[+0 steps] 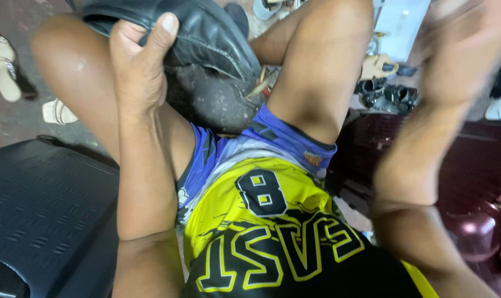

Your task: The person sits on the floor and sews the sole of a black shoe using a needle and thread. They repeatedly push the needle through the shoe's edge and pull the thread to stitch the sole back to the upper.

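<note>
Head view. Person seated, knees up, camera looking down past a yellow and black jersey and blue shorts.

Left hand: clamped on a black shoe, thumb hooked over the near edge of the leather, fingers wrapped behind and out of sight. The shoe sits at the top of the view, pressed against the left knee and lying between the two knees. Its long axis runs roughly left to right, rising a little toward the top left; the sole side looks to face down toward the lap (hard to be sure, surface is dusty and partly hidden).

Right hand: raised at the upper right, heavily motion-blurred. Cannot tell whether the fingers are spread or closed, nor whether it holds anything. It is well apart from the shoe, with the right thigh between them. The left hand is the one on the shoe.

Surroundings: dark ribbed seat at lower left, pale sandals on the floor at the left edge, dark shoes and scraps beyond the right knee, dark red container at right. Open room lies mostly above the lap, between the knees.
</note>
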`<state>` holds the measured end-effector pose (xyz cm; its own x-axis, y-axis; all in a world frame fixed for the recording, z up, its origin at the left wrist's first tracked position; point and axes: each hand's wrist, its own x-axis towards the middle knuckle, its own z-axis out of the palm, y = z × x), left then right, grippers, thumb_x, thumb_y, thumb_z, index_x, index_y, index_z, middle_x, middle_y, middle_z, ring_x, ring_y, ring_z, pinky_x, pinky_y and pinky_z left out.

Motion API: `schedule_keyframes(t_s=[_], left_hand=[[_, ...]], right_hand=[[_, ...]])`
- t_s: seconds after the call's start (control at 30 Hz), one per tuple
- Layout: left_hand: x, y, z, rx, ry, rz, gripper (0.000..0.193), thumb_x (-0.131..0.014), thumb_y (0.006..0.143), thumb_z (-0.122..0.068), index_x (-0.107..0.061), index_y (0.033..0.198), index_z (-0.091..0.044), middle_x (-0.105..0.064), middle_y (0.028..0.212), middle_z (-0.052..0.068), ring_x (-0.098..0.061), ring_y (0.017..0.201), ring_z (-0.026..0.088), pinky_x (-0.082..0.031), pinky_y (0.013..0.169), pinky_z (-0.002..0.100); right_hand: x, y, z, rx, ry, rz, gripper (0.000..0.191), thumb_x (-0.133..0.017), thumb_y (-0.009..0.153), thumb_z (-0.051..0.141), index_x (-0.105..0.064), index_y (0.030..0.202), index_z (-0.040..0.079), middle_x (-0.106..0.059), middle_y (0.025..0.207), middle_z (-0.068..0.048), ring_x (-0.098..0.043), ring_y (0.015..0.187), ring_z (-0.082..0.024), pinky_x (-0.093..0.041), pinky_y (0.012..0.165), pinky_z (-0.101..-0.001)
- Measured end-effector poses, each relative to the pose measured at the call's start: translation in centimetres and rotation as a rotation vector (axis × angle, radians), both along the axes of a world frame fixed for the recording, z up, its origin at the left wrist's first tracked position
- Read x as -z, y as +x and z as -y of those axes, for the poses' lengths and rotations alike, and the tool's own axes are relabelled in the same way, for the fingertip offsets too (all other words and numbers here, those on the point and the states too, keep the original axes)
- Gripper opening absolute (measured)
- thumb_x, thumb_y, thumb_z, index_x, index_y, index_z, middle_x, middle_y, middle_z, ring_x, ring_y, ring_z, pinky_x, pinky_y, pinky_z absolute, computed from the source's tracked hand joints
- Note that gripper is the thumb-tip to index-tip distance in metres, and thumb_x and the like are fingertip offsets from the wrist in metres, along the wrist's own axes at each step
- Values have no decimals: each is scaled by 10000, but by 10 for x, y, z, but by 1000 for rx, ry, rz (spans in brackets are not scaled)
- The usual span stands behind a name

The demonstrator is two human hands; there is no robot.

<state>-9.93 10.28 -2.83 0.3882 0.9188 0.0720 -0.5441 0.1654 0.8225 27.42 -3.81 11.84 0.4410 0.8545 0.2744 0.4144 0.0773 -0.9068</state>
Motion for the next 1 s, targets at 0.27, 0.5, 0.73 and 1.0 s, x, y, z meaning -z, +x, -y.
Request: schedule_keyframes(t_s=[0.27, 0.5, 0.73, 1.0], left_hand=[[0, 12, 5, 61, -141, -2, 254, -817, 986, -134, -673, 1150, -5, -726, 1036, 26, -680, 938, 112, -558, 917, 286], [-1, 36, 1, 284, -314, 52, 559, -900, 805, -54, -627, 1287, 24, -730, 1125, 57, -688, 988, 170, -539, 892, 311], [25, 32, 2, 270, -191, 260, 854, -977, 701, -140, -566, 1435, 8, -691, 1286, 67, -659, 1198, 169, -505, 1079, 321], [48, -3, -7, 71, -71, 592, 1031, -1000, 619, -176, -498, 1502, 6, -657, 1389, 74, -622, 1289, 181, -460, 1144, 337]], right_hand=[[52, -128, -19, -484, -24, 399, 416, -903, 821, 145, -688, 1130, -32, -685, 1139, -138, -662, 1042, -242, -549, 927, -356], [53, -126, -21, -574, -136, 40, 348, -924, 839, 102, -760, 1133, 11, -667, 1176, -89, -542, 714, -33, -453, 570, -184], [81, -33, -11, -530, -30, -261, 285, -703, 1043, 316, -723, 1064, 32, -661, 820, -116, -569, 620, -120, -447, 554, -236], [71, 53, -11, -206, -259, -38, 243, -685, 1036, 295, -714, 1081, 58, -664, 824, -120, -556, 592, -114, -431, 519, -233]])
